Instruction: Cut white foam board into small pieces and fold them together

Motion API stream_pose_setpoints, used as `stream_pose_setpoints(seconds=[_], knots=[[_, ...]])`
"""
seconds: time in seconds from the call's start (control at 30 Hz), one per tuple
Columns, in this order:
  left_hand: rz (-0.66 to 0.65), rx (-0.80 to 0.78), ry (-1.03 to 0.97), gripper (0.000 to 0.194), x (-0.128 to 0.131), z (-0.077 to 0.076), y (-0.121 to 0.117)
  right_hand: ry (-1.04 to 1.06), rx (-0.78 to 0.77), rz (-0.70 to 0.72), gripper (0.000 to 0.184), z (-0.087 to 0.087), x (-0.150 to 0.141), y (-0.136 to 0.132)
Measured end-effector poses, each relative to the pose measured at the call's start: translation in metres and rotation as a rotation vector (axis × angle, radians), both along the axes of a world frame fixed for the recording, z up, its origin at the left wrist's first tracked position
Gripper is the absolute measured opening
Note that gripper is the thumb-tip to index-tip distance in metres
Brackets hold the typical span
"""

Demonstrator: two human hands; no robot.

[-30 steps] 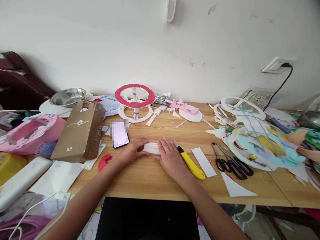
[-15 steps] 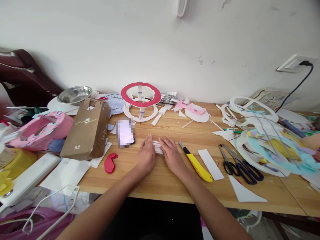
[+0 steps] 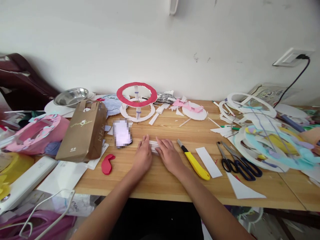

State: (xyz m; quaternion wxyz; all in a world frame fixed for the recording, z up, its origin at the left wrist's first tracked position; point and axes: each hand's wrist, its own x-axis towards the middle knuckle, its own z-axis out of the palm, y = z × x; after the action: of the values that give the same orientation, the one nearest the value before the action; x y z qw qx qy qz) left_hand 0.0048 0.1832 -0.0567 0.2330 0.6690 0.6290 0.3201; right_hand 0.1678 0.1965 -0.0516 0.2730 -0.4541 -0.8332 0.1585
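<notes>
Both of my hands rest on the wooden table [image 3: 160, 180] near its middle. My left hand [image 3: 143, 155] lies flat with its fingers stretched forward, touching the left side of a small stack of white foam strips [image 3: 154, 146]. My right hand [image 3: 169, 154] lies flat on the right side of the same stack, fingers spread. The strips show only in the gap between the hands. A yellow utility knife [image 3: 194, 161] lies just right of my right hand. A phone [image 3: 121, 133] lies just left of my left hand.
A brown paper bag [image 3: 83, 131], a red cut-out [image 3: 107, 163] and a pink box [image 3: 35, 133] sit at left. A red-ringed white foam stand [image 3: 136, 100] stands behind. Scissors [image 3: 238, 163], a white strip [image 3: 208, 162] and a pile of foam rings [image 3: 265, 133] fill the right.
My left hand has turned from gripping the strips' left end to lying flat beside them, and the hands have closed in on the stack. The view shifted slightly.
</notes>
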Motion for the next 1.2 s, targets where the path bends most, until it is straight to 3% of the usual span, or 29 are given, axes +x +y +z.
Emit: stream_pose_setpoints(seconds=[0.1,0.2,0.27,0.4,0.57,0.83,1.03,1.2], knots=[[0.066,0.018,-0.023,0.047,-0.026,0.020,-0.002,-0.004,0.013,-0.017,0.046,0.001,-0.001,0.000],[0.396,0.130,0.273,0.050,-0.063,0.043,-0.001,0.010,0.012,-0.020,0.045,0.002,-0.001,0.000],[0.515,0.072,0.447,0.057,-0.082,0.051,0.000,0.015,0.005,-0.020,0.046,0.002,-0.001,0.000],[0.469,-0.024,0.609,0.061,-0.091,0.044,0.000,0.023,-0.003,-0.021,0.049,0.003,0.000,-0.001],[0.357,0.091,0.520,0.052,-0.092,0.033,0.000,0.029,-0.013,-0.010,0.051,0.003,0.001,-0.001],[0.353,0.037,0.516,0.053,-0.141,0.018,0.016,0.015,-0.028,-0.009,0.048,0.006,0.002,0.001],[0.248,0.132,0.476,0.051,-0.139,0.023,0.011,-0.027,-0.014,-0.025,0.047,0.008,0.001,0.000],[0.300,0.055,0.391,0.051,-0.151,0.023,0.018,-0.031,-0.001,-0.031,0.047,0.008,0.001,0.000]])
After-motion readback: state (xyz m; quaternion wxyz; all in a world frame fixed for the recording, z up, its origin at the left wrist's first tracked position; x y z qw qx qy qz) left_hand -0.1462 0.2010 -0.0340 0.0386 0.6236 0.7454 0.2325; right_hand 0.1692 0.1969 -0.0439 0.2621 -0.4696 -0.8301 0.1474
